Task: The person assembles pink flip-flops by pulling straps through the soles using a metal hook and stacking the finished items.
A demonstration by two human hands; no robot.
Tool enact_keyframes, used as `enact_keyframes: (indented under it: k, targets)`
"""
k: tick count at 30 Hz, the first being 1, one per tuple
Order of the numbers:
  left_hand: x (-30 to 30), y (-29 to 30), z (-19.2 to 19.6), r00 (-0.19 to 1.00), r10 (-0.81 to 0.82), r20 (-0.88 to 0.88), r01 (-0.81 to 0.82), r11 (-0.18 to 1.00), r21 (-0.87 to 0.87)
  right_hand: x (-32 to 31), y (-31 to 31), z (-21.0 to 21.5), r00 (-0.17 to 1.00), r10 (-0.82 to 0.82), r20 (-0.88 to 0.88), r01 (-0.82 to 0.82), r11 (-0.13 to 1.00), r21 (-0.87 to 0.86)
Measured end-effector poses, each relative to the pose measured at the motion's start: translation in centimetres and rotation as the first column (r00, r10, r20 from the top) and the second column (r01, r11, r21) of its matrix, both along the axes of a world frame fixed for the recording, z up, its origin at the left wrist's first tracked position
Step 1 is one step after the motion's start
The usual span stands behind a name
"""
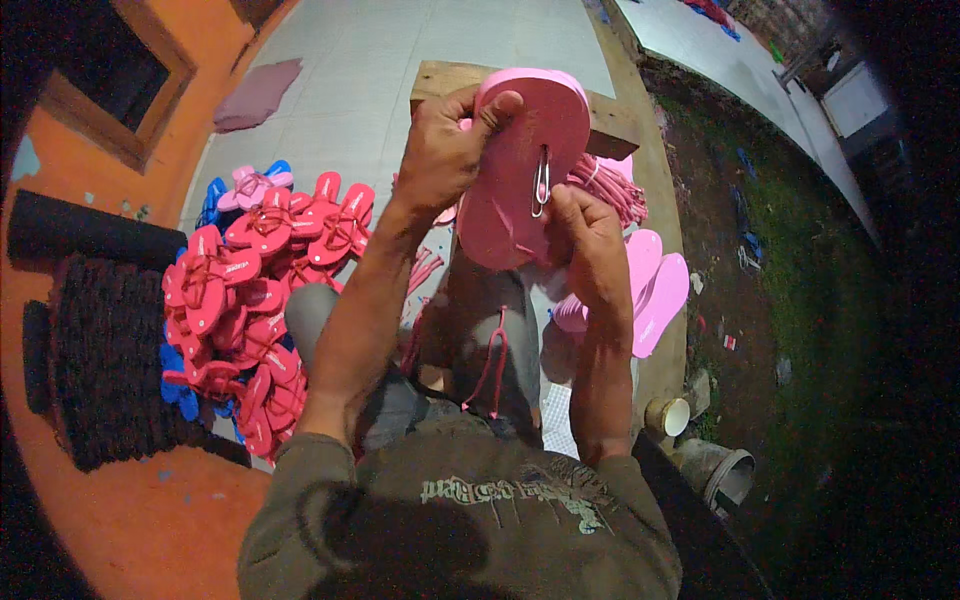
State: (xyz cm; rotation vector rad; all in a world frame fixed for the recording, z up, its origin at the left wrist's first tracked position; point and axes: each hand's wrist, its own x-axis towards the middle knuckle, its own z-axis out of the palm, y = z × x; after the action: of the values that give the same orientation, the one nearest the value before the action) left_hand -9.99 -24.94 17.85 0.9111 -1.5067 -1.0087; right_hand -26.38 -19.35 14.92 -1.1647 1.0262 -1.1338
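Observation:
A pink flip-flop sole is held up in front of me, tilted, above a wooden block. My left hand is closed around its upper left edge, with the thumb pressed on the face. A bent metal wire loop sticks out of a hole near the sole's middle. At the lower right edge my right hand is closed, its thumb beside the wire loop; the fingers behind the sole are hidden. A thin red strap with a forked end hangs over my lap.
On the left lies a heap of red flip-flops, with blue ones beneath. A bundle of red straps and loose pink soles are at the right. Beyond a ledge is grassy ground; an orange wall stands left.

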Motion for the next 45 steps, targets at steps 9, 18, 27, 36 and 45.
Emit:
enact_keyframes:
  k: [9, 18, 27, 36, 45]
  targets:
    - [-1.3, 0.9, -1.9, 0.850, -0.138, -0.508, 0.207, 0.975, 0.080, 1.7, -2.4, 0.8, 0.891, -0.411, -0.193, 0.302, 0.854, -0.424]
    - [-1.5, 7.5, -3.9, 0.935, 0.318, -0.153, -0.338, 0.933, -0.123, 4.5, 1.0, -0.7, 0.870, -0.438, -0.224, 0.336, 0.862, -0.380]
    - [-2.0, 4.0, -4.4, 0.927, 0.016, -0.375, -0.086, 0.981, -0.173, 4.0, 1.1, -0.2, 0.950, -0.312, -0.014, 0.288, 0.893, -0.344]
    - [0.0, 6.8, -7.6, 0.993, -0.067, -0.093, 0.033, 0.945, -0.325, 4.6, 2.8, -0.7, 0.899, -0.418, -0.134, 0.329, 0.844, -0.425]
    - [-0.7, 4.8, -7.7, 0.957, -0.233, -0.173, 0.152, 0.910, -0.385, 3.7, 3.4, -1.6, 0.913, -0.392, -0.112, 0.347, 0.893, -0.287]
